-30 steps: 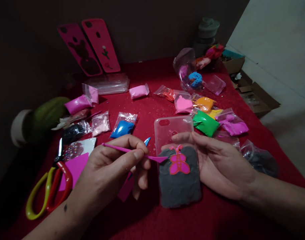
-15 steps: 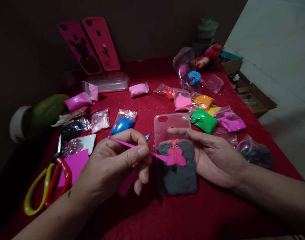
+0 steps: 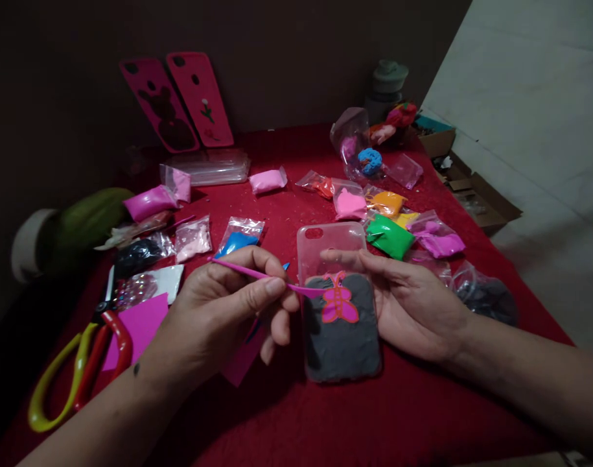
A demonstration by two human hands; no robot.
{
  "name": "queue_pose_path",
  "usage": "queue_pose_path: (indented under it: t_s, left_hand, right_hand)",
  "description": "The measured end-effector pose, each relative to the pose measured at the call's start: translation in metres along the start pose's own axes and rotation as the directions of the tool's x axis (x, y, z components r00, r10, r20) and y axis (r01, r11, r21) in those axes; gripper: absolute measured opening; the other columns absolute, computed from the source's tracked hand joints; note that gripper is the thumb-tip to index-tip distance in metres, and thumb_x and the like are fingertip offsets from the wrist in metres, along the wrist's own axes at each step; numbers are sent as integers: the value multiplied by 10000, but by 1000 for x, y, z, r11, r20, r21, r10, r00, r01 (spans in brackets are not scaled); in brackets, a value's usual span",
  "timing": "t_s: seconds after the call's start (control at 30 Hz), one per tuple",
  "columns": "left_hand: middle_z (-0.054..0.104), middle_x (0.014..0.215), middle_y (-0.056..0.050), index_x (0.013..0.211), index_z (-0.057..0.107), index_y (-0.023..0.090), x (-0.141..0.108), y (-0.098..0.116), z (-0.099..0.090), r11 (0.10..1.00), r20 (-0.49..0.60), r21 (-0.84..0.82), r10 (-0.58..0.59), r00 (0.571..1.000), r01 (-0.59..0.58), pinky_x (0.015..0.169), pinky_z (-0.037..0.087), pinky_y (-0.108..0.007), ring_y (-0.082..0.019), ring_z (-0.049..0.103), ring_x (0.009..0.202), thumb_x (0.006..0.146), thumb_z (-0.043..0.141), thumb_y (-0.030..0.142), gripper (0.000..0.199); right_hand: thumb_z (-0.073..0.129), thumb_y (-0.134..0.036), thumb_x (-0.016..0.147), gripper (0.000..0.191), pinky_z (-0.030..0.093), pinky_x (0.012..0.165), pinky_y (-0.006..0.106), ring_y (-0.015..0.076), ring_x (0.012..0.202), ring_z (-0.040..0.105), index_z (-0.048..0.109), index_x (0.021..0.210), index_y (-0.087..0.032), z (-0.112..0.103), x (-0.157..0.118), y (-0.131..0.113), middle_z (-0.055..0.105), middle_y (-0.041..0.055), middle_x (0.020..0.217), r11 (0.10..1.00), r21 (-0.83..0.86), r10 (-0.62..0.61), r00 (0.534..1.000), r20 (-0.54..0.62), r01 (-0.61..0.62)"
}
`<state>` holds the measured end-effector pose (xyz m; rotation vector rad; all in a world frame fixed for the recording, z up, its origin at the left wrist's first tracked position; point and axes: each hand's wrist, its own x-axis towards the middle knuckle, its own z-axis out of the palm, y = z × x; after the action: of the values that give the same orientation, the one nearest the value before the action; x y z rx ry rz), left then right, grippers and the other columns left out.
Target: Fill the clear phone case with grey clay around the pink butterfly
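Tool (image 3: 238,267) pinched in my left hand (image 3: 238,305), at nine o'clock on the butterfly (image 3: 340,299), wants light pressure; my right hand (image 3: 417,305), curled round the case (image 3: 310,256) at three o'clock, should stay steady.

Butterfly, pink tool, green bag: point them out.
Butterfly (image 3: 339,303): head view, on its body.
Pink tool (image 3: 312,293): head view, on its flat end, past the fingers (image 3: 275,286).
Green bag (image 3: 390,237): head view, on its middle.
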<state>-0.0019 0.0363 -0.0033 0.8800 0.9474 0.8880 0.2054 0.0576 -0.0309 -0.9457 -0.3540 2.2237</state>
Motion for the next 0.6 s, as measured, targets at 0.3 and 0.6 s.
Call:
queue_pose_path:
  t_s: [0.3, 0.6]
  left_hand:
    - [644, 503, 43, 730, 601, 203, -2, -2, 0, 976, -78, 209, 75, 994, -57, 423, 446, -133, -74, 561, 418, 839, 673, 196, 131]
    - [690, 597, 13, 786, 615, 200, -3, -5, -3, 991, -1, 122, 47, 999, -47, 492, 496, -187, -115, 618, 521, 840, 676, 184, 83]
  right_hand:
    - [517, -223, 894, 273, 459, 970, 379, 199, 868, 696, 713, 1009, -70, 0, -1, 1, 749, 129, 933, 999, 38, 12, 1000, 6, -12]
    - [466, -231, 912, 311, 429, 1003, 390, 188, 888, 680, 727, 1005, -91, -6, 1, 2, 738, 117, 936, 999, 36, 21, 993, 120, -25]
